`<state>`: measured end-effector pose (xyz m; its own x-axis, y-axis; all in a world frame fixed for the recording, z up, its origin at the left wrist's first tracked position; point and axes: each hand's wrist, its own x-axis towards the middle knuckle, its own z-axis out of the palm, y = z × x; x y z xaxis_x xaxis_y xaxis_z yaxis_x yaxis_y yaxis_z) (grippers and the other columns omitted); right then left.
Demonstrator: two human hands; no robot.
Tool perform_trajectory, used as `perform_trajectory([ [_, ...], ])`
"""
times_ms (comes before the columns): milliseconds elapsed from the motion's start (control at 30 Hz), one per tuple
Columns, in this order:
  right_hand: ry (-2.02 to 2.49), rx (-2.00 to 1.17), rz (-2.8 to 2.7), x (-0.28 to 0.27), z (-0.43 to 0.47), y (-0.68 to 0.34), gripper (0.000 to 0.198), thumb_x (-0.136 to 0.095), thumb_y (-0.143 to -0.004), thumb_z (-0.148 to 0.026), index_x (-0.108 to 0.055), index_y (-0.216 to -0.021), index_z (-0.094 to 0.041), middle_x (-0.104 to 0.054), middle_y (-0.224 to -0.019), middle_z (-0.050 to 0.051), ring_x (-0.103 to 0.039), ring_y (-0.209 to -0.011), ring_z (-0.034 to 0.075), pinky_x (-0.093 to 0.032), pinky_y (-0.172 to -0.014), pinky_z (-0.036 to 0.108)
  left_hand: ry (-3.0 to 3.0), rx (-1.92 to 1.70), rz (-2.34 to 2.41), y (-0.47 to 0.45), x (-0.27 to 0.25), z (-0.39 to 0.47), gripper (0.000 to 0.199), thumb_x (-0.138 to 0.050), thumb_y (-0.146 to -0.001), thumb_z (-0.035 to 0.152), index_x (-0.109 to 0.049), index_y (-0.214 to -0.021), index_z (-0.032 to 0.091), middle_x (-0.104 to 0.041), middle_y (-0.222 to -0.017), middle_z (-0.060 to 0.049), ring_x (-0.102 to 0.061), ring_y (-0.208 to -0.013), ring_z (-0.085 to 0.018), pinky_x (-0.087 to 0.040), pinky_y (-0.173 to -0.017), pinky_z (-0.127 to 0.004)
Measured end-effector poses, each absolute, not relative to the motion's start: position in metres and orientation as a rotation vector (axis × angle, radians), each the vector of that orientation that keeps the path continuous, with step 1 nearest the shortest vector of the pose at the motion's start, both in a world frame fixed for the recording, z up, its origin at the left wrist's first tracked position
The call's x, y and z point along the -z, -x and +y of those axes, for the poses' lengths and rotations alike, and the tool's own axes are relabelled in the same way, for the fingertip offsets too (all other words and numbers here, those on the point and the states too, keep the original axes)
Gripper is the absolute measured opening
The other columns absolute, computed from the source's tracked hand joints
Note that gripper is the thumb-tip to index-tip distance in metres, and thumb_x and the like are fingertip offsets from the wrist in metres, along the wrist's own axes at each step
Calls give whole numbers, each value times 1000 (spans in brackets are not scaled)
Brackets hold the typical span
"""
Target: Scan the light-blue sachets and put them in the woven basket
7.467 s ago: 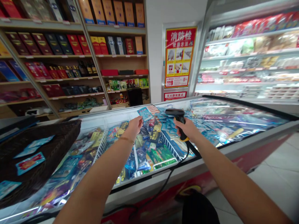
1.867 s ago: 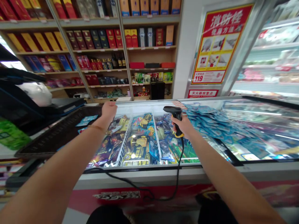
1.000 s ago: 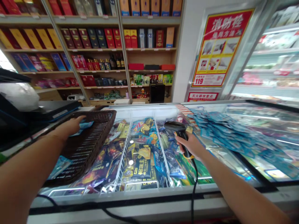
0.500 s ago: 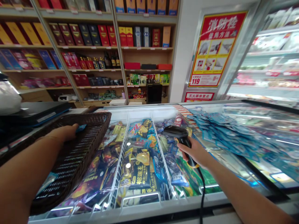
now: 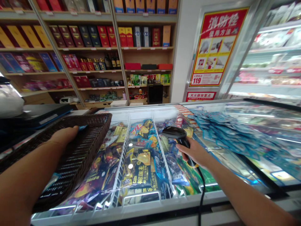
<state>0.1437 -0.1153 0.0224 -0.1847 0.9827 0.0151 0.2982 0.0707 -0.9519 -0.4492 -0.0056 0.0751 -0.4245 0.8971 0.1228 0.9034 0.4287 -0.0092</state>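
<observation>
A dark brown wicker basket [image 5: 98, 138] rests on the left end of the glass-topped freezer. My left hand [image 5: 66, 137] is inside it, fingers closed on a small blue packet [image 5: 82, 128], most of which the hand hides. Another light-blue packet [image 5: 53, 179] lies in the basket, partly behind my left forearm. My right hand [image 5: 191, 152] grips a black barcode scanner [image 5: 175, 132] by its handle, above the freezer. The scanner's head points left, and its black cable [image 5: 202, 191] hangs down past the front edge.
The freezer holds bagged ice creams [image 5: 142, 171] between white wire dividers [image 5: 121, 160]. Many flat blue packets [image 5: 225, 131] are spread over the glass to the right. A dark flat device [image 5: 47, 113] stands behind the basket. Shelves of boxes [image 5: 87, 34] line the back wall.
My right hand and the scanner have shifted slightly left. My left hand remains in the basket with the packet, nearly unmoved.
</observation>
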Motion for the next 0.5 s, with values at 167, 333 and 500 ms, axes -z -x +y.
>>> perform_trajectory([
  [167,1285,-1169,-1512,-23,-116,-143,47,-72,-74,-57,-50,-93,-20,-60,-56,-5,-53,-41,13,-41,-44,26,1717,-507,-2308,443,-109,-34,46,-36,-97,26,-57,-136,13,-70,-127,-19,-69,-107,-27,-45,-91,-33],
  [333,1325,-1135,-1593,-22,-121,-143,44,-70,-77,-57,-51,-92,-20,-58,-51,-4,-53,-40,13,-41,-46,26,1680,-681,-2278,429,-127,-97,47,-41,-94,17,-58,-137,16,-72,-121,-21,-71,-102,-32,-48,-87,-39],
  [500,1326,-1098,-1615,-19,-123,-141,44,-69,-78,-58,-52,-91,-20,-57,-48,-4,-52,-40,13,-40,-46,26,1825,-762,-2336,399,-104,-157,53,-46,-89,13,-55,-141,11,-70,-125,-23,-69,-113,-34,-48,-94,-40],
])
